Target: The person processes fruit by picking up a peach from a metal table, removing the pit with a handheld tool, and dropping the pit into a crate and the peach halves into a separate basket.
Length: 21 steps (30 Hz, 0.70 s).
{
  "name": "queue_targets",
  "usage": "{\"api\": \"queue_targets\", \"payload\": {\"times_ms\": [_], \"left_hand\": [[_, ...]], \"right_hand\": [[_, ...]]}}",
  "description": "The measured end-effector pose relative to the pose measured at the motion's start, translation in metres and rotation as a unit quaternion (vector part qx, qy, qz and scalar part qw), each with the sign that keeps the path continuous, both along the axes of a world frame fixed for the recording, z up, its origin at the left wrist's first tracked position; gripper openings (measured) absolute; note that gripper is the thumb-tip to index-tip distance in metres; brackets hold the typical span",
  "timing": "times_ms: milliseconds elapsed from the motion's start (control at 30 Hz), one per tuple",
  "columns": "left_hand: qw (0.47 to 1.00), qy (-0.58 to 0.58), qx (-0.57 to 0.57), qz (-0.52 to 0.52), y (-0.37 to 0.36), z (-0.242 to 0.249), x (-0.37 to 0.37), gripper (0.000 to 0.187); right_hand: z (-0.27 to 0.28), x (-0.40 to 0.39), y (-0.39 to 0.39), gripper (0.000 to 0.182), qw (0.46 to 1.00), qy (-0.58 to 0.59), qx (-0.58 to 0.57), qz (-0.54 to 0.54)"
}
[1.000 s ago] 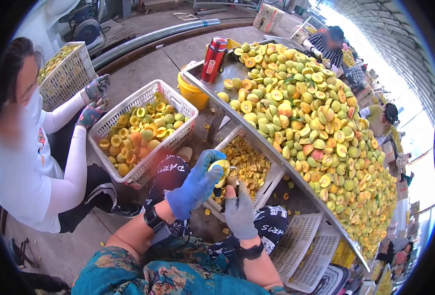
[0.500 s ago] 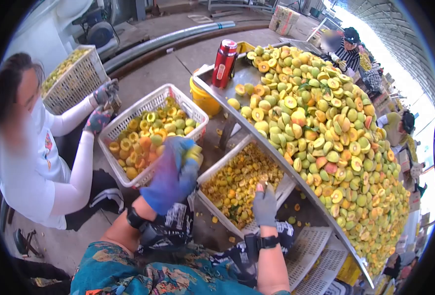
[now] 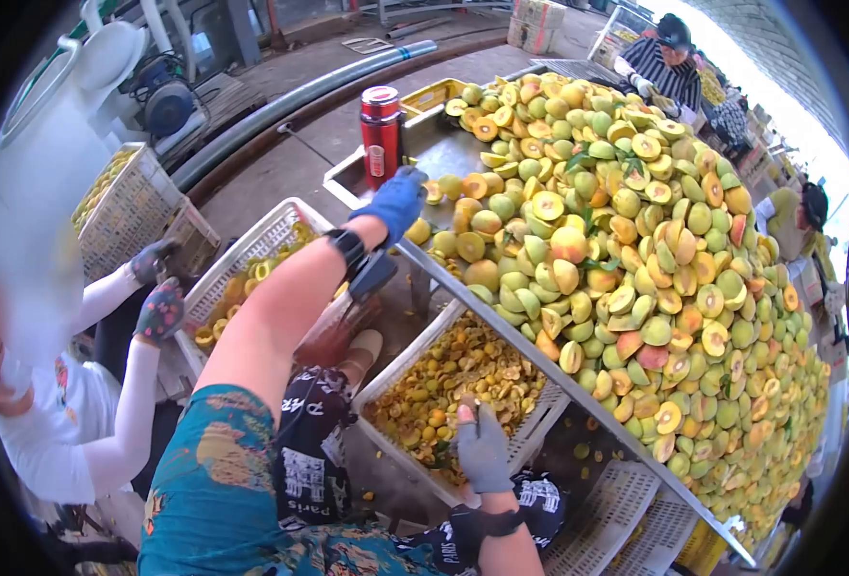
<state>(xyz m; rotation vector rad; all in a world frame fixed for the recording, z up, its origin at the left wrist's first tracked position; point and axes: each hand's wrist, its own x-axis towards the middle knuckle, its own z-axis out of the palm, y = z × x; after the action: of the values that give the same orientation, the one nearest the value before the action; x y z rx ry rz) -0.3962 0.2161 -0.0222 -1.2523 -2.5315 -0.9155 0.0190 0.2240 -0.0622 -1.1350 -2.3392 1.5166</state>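
Observation:
My left hand [image 3: 395, 204], in a blue glove, reaches to the corner of the metal table beside a red thermos [image 3: 380, 139]. Its fingers stretch toward the nearest halved fruit [image 3: 471, 246], yellow-green and peach-like, in a big heap. No fruit shows in that hand, though its palm is hidden. My right hand [image 3: 483, 449], gloved in grey with the thumb tip bare, is closed above a white crate [image 3: 400, 453] of yellow pits and scraps. What its fingers hold is hidden. My left forearm partly covers another crate [image 3: 290, 213] of fruit halves.
A person in white sleeves [image 3: 107, 451] sits at the left with gloved hands near the fruit crate. The table's metal edge [image 3: 578, 394] slants across the front. Stacked white crates [image 3: 605, 514] stand beneath it. Other people [image 3: 664, 72] work beyond the heap.
My left hand has moved from above the fruit crate, up and right to the table corner by the thermos. My right hand stays over the scrap crate. The view has shifted.

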Motion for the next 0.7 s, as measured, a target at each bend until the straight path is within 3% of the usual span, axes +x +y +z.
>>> {"api": "queue_targets", "payload": {"times_ms": [67, 133, 233, 367, 400, 467, 500, 567, 633, 667, 700], "left_hand": [[0.995, -0.034, -0.066, 0.07, 0.035, -0.018, -0.035, 0.039], [0.99, 0.015, -0.084, 0.114, 0.059, -0.053, -0.071, 0.046], [0.945, -0.154, -0.281, 0.07, 0.076, -0.038, -0.078, 0.058], [0.957, -0.117, -0.263, 0.021, 0.065, -0.024, -0.039, 0.05], [0.973, -0.094, -0.209, -0.001, 0.058, -0.032, -0.034, 0.053], [0.984, -0.13, -0.119, 0.0, 0.033, 0.013, 0.015, 0.053], [0.972, -0.229, -0.018, -0.054, 0.021, 0.02, 0.03, 0.054], [0.901, -0.388, 0.13, -0.145, -0.006, 0.042, 0.066, 0.059], [0.728, -0.605, 0.27, -0.174, -0.039, 0.074, 0.12, 0.055], [0.725, -0.594, 0.287, -0.197, -0.057, 0.062, 0.132, 0.055], [0.801, -0.478, 0.283, -0.223, -0.07, 0.055, 0.148, 0.055]], "right_hand": [[0.004, -0.001, 0.003, 0.041, 0.999, 0.021, -0.001, 0.034], [0.003, -0.001, 0.005, 0.036, 0.998, 0.049, -0.045, 0.007], [0.01, 0.002, 0.007, 0.033, 0.999, 0.04, -0.024, 0.016], [0.014, 0.001, 0.009, 0.034, 0.999, 0.037, -0.012, 0.036], [0.016, -0.001, 0.007, 0.034, 0.998, 0.039, -0.012, 0.04], [0.02, -0.003, 0.002, 0.039, 0.993, 0.094, 0.067, 0.019], [0.026, -0.003, 0.0, 0.044, 0.996, 0.071, 0.05, 0.016], [0.027, -0.001, -0.003, 0.044, 0.995, 0.08, 0.055, 0.01], [0.026, 0.002, -0.007, 0.043, 0.996, 0.092, 0.014, 0.008], [0.031, 0.003, -0.011, 0.043, 0.995, 0.094, 0.015, 0.009], [0.035, 0.005, -0.017, 0.042, 0.99, 0.131, -0.043, 0.005]]}}
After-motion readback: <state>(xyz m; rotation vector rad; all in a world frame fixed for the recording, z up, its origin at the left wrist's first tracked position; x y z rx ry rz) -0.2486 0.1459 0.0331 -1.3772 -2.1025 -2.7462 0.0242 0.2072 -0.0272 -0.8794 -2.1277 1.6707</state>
